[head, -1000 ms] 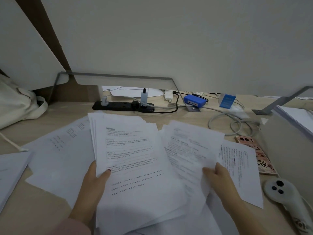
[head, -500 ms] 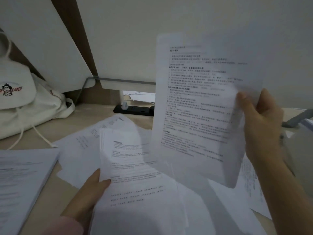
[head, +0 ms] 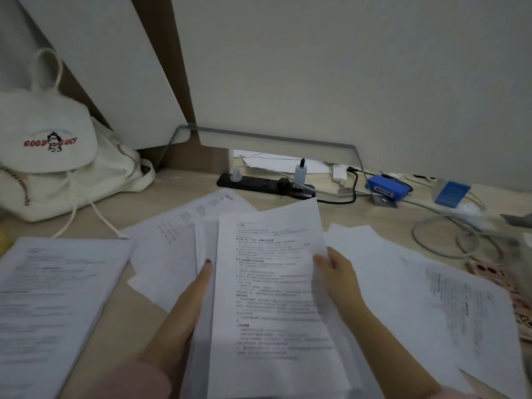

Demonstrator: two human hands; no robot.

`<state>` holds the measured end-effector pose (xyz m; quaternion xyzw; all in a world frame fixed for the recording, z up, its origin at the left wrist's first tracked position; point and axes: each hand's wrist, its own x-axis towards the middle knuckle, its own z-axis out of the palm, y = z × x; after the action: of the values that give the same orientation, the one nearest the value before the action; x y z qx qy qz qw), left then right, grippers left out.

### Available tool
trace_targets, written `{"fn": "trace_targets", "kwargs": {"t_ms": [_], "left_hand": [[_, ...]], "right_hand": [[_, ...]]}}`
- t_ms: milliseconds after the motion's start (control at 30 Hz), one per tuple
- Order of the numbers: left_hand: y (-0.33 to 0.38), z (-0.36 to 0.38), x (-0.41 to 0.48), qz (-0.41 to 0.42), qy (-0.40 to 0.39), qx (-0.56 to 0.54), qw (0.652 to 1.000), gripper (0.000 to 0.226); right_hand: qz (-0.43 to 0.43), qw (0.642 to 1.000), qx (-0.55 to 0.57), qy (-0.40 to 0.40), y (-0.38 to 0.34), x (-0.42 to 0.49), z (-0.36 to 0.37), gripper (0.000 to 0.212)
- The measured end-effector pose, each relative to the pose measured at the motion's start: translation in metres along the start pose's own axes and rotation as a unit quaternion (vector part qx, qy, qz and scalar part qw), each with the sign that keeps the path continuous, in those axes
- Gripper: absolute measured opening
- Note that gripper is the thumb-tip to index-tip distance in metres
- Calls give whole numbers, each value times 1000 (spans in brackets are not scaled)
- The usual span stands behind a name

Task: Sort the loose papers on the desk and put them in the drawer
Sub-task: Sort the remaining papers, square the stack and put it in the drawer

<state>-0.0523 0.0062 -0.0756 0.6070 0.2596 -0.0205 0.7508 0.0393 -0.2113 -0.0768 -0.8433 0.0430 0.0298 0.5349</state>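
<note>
A stack of printed white papers (head: 273,283) is in front of me, held between both hands. My left hand (head: 184,312) grips the stack's left edge, thumb on top. My right hand (head: 336,277) pinches the right edge of the top sheet, which lies on the stack. More loose papers (head: 178,234) lie flat on the wooden desk (head: 172,191) under and behind the stack. Other loose sheets (head: 431,298) spread to the right. A separate pile of papers (head: 51,298) rests at the left. No drawer is in view.
A white drawstring bag (head: 57,156) sits at the back left. A black power strip (head: 259,184), a blue box (head: 387,187), cables (head: 449,234) and a phone in a patterned case (head: 501,286) line the back and right. Wall panels stand behind the desk.
My right hand lifted one sheet off the desk, held it up, then brought it down onto the stack in my left hand. The view shifted left.
</note>
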Motion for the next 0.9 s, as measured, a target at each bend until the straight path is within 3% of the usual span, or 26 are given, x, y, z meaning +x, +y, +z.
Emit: {"fn": "trace_targets", "kwargs": {"t_ms": [67,133,233,300,367,467,567,700,900], "left_hand": [[-9,1,1,35,-17,68,997,52],[-12,5,-7,84,-12,107,991,32],[-6,9,-17,162,10,111,981,28],[4,10,-19,197,15,95,976,28],[10,11,-22,232,11,79,969,31],[25,15,-25,248,-21,52,967,32],[45,18,-27,259,-47,36,964,33],[67,21,-25,314,-43,43,948,30],[62,29,-19,315,-71,88,942,34]], "right_hand": [[4,1000,0,-18,4,0,8,23],[8,999,-2,-31,6,1,10,24],[41,998,37,-15,9,2,1,57],[88,986,125,-63,7,0,-12,66],[113,955,226,-155,0,-4,-26,57],[35,945,258,-197,-25,-10,-45,32],[-49,954,243,-169,-56,-16,-65,28],[-129,938,269,-176,-83,-25,-83,25],[-120,948,248,-157,-80,-29,-79,28]]}}
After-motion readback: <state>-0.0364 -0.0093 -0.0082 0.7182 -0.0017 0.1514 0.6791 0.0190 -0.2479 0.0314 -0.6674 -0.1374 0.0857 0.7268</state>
